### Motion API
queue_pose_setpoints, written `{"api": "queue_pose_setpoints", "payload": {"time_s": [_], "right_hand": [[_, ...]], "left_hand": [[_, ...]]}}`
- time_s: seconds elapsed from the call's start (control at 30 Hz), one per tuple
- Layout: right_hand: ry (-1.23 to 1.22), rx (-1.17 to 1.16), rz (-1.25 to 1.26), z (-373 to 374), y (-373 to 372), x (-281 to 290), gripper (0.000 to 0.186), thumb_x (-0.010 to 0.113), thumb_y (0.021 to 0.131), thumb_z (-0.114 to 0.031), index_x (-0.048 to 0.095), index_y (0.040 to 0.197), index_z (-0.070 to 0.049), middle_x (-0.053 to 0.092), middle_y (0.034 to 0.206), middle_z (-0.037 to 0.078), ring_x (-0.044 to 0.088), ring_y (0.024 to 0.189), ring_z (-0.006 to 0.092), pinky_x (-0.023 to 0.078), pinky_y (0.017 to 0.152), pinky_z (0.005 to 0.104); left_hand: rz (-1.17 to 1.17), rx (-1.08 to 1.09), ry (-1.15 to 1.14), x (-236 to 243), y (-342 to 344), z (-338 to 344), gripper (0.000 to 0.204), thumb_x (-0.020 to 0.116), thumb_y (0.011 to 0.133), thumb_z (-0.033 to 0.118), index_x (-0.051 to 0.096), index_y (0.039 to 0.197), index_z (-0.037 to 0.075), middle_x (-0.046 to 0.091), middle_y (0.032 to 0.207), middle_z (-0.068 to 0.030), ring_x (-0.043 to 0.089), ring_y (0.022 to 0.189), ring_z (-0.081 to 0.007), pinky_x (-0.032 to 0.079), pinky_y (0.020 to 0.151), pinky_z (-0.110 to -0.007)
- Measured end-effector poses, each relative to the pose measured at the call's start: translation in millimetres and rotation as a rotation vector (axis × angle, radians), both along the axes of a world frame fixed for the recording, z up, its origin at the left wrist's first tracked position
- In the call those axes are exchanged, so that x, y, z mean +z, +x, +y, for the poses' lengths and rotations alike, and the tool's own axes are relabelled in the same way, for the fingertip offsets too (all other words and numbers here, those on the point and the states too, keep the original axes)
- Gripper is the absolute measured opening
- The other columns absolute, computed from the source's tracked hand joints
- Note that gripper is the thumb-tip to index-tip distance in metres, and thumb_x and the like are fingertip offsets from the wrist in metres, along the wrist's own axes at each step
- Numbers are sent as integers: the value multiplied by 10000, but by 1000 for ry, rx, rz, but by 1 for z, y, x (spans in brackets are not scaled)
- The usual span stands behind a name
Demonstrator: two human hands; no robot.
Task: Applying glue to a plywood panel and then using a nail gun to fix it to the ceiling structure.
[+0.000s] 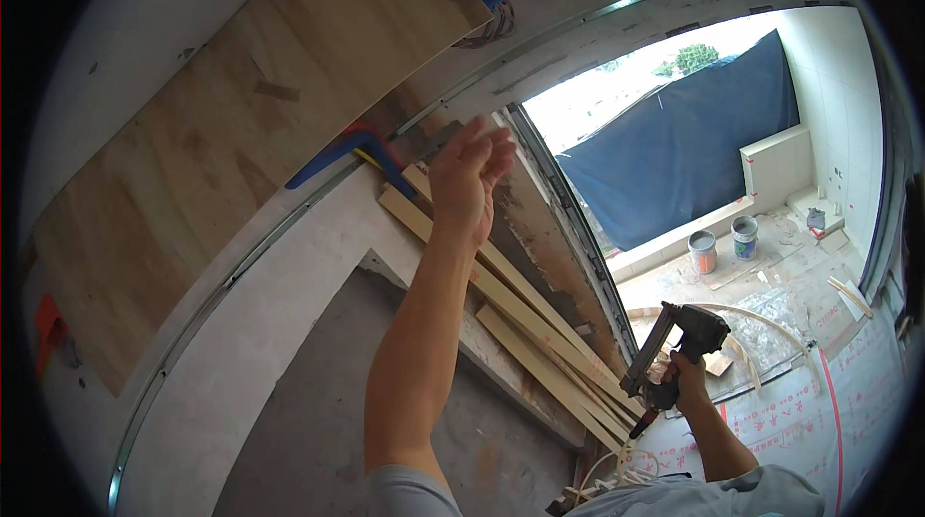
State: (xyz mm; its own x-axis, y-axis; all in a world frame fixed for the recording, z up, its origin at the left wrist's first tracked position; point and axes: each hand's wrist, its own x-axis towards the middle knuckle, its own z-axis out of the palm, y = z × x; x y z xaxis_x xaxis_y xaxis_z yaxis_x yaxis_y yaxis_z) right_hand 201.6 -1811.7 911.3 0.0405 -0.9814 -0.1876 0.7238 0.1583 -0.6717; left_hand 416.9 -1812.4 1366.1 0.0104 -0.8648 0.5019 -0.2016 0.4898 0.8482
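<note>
My left hand [472, 170] is raised at the end of a stretched-out arm, with slightly curled fingers apart and nothing visible in them. It is a little to the right of the large plywood sheet [260, 122], with a gap between them. In my right hand [686, 382] is a dark pneumatic nail gun [679, 339], held by its grip and tilted, the magazine on its left side. A hose fitting [644, 421] shows at the bottom of the grip. Long pale wood strips [540, 339] lie bundled beyond and below my left forearm.
A wide doorway at right opens onto a balcony with a dark blue sheet [674, 146] and two paint buckets [702, 252] [744, 238]. Printed white floor film [771, 421] lies near my right arm. A metal channel [231, 276] runs past the plywood. Coiled hose [626, 464] lies at the lower edge.
</note>
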Motion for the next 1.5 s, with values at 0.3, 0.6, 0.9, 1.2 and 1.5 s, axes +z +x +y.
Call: {"api": "queue_pose_setpoints", "payload": {"time_s": [0.3,0.6,0.9,1.2,1.5], "right_hand": [[79,127,-64,23,-6,-5,135,645,877,-88,514,842,-91,486,600,18,498,458,161,446,450,326],[212,106,-52,25,-6,-26,150,641,886,-88,492,874,-103,479,600,19,501,463,160,460,454,332],[212,172,-20,22,-2,-31,124,633,888,-87,510,870,-80,496,603,34,516,467,181,476,469,368],[267,225,11,28,6,-41,156,623,901,-90,523,787,-57,495,597,46,512,473,203,484,483,381],[278,251,56,30,10,-39,149,619,900,-87,522,789,-69,480,595,41,507,478,208,485,485,390]], "left_hand": [[527,-568,-344,87,-57,-38,480,446,863,-96,425,1341,-59,512,1320,-221,521,1260,-338,443,1107,-488],[646,-713,-298,92,-52,-51,547,449,818,-83,433,1362,-23,523,1338,-209,496,1293,-349,416,1119,-524],[614,-699,-312,95,-64,-54,402,476,1026,133,412,1397,-7,515,1361,-203,486,1312,-334,457,1098,-448],[497,-772,-376,95,-59,-58,409,511,1031,191,422,1397,34,615,1211,-162,614,1160,-270,575,821,-283],[506,-629,-411,91,-62,-59,424,535,1023,188,417,1407,51,636,1184,-142,658,1084,-221,556,775,-258]]}}
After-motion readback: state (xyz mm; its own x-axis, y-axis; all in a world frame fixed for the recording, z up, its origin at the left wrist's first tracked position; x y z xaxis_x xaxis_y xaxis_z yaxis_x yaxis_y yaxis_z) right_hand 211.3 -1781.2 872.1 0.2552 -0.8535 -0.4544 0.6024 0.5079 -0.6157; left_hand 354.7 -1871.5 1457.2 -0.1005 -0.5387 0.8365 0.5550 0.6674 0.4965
